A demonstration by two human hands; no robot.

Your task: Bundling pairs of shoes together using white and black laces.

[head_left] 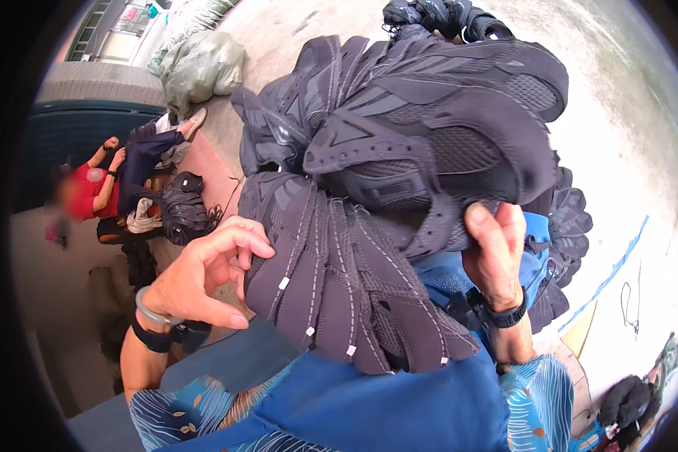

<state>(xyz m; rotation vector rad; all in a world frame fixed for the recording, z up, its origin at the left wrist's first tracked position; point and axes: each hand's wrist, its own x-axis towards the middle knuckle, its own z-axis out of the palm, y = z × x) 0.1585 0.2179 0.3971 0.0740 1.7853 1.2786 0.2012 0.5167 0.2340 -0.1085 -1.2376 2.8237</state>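
Observation:
A large bundle of black shoe uppers lies across my lap over a blue apron (384, 407). My right hand (497, 256) pinches the collar edge of one loose shoe upper (459, 143), with laceless eyelet holes and mesh panels. At the left, my left hand (203, 282) has thumb and fingers apart, its fingertips by the near stack of uppers (324, 279). That stack shows dashed white stitching and small white tags along its lower edges. Whether those fingertips touch the stack I cannot tell.
More uppers (569, 233) hang behind my right wrist, and another black bunch (448, 19) lies on the floor ahead. At the left a seated person in red (98, 188) is beside a dark bundle (182, 207). Pale sacks (203, 68) stand at the far left.

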